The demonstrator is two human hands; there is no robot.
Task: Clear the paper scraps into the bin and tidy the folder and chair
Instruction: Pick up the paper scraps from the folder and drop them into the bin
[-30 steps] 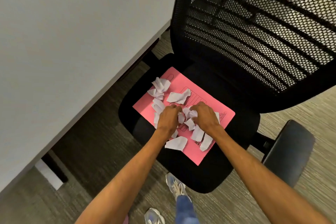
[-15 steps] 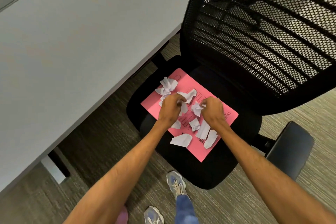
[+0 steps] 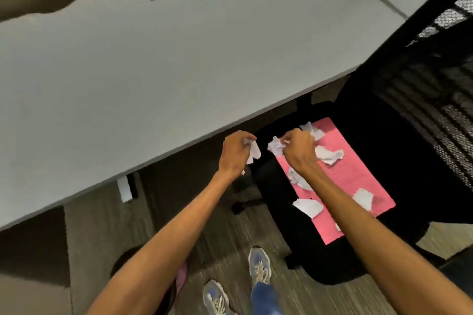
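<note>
A pink folder (image 3: 358, 181) lies on the black seat of an office chair (image 3: 414, 161) at the right. Several white paper scraps (image 3: 329, 155) are still scattered on the folder. My left hand (image 3: 234, 152) is closed around a bunch of white scraps and hangs above the floor, left of the seat. My right hand (image 3: 298, 148) is closed on another crumpled bunch at the folder's near-left edge. Both fists are raised off the folder. No bin shows clearly.
A pale grey desk (image 3: 153, 71) fills the upper left, its edge just beyond my hands. The chair's mesh back (image 3: 450, 64) rises at the right. Grey carpet (image 3: 225, 238) and my two shoes (image 3: 258, 267) are below. A dark round shape with something pink (image 3: 180, 276) sits under my left forearm.
Both hands have closed on scraps, lifted off the folder and swung left toward the desk edge. The view has turned left, so the chair now sits at the right.
</note>
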